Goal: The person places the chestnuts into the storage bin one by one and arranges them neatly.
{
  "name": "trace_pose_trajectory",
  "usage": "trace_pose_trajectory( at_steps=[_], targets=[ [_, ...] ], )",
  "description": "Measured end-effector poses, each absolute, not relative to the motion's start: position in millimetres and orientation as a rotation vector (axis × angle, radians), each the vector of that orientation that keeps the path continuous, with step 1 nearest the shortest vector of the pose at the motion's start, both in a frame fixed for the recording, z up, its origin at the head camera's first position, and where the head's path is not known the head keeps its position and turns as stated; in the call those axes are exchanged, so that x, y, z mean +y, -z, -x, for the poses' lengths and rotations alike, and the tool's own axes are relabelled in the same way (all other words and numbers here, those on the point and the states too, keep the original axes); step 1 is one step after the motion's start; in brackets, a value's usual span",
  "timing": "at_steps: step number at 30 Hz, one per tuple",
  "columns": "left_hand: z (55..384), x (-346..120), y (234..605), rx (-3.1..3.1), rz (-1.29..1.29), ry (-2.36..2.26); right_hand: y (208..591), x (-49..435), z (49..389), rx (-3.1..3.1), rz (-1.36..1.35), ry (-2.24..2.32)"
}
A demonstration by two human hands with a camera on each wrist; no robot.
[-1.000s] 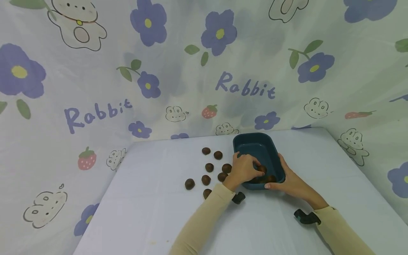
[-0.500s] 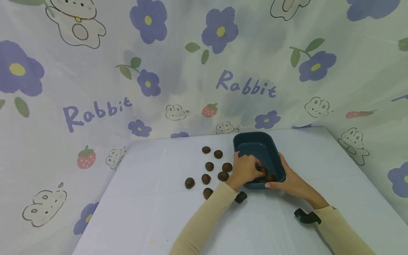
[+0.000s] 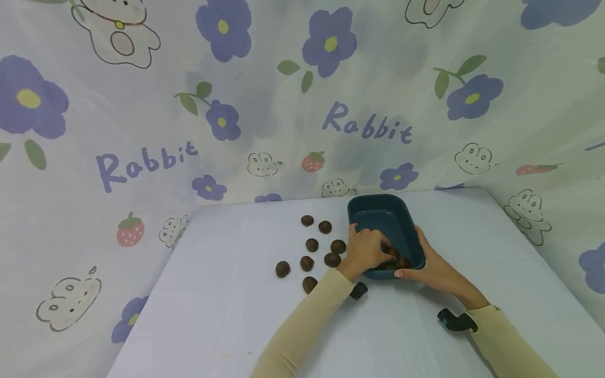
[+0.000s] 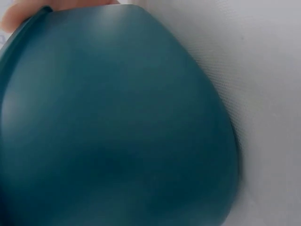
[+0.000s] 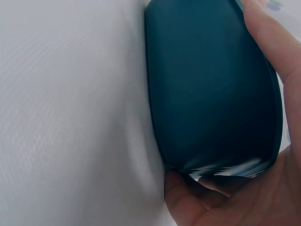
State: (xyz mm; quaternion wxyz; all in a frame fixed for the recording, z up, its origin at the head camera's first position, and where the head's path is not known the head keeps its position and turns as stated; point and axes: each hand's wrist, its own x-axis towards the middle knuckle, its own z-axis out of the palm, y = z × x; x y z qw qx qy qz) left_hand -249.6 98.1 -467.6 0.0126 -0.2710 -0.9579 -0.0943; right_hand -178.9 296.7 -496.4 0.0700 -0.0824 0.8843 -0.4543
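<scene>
A deep teal rectangular dish (image 3: 378,203) stands on the white-covered table, right of centre in the head view. My left hand (image 3: 365,253) reaches over its left rim, and thumb and fingers pinch a brown chestnut (image 3: 392,254) inside the near end. Another chestnut (image 3: 403,263) lies beside it, with others partly hidden under the hand. My right hand (image 3: 437,271) grips the dish at its near right corner, thumb on the near rim and fingers along the right side. The left wrist view is filled mostly by the outer wall of the dish (image 4: 117,117).
Several loose chestnuts (image 3: 306,263) are scattered on the table left of the dish. One chestnut (image 3: 309,284) sits close by the left sleeve (image 3: 302,331). A patterned cloth (image 3: 264,79) hangs behind the table (image 3: 227,294).
Both hands keep nearly the same places at the dish. The left hand shifts only slightly to the right, and the head view itself moves a little.
</scene>
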Motion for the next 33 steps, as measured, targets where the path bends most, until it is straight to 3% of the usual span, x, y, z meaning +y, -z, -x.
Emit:
trace_pose_trajectory(
  at_steps=[12,19,33],
  targets=[
    [251.7,58.8,447.7,-2.772,0.970,1.056,497.3,293.8,177.3,2.703,0.225,1.317],
    [258.4,2.2,427.7,-2.652,0.843,1.281,493.3,294.0,178.3,2.687,0.223,1.317],
    [259.5,-114.5,427.0,-2.647,0.461,1.296,494.5,294.7,178.3,2.684,0.207,1.318]
  ],
)
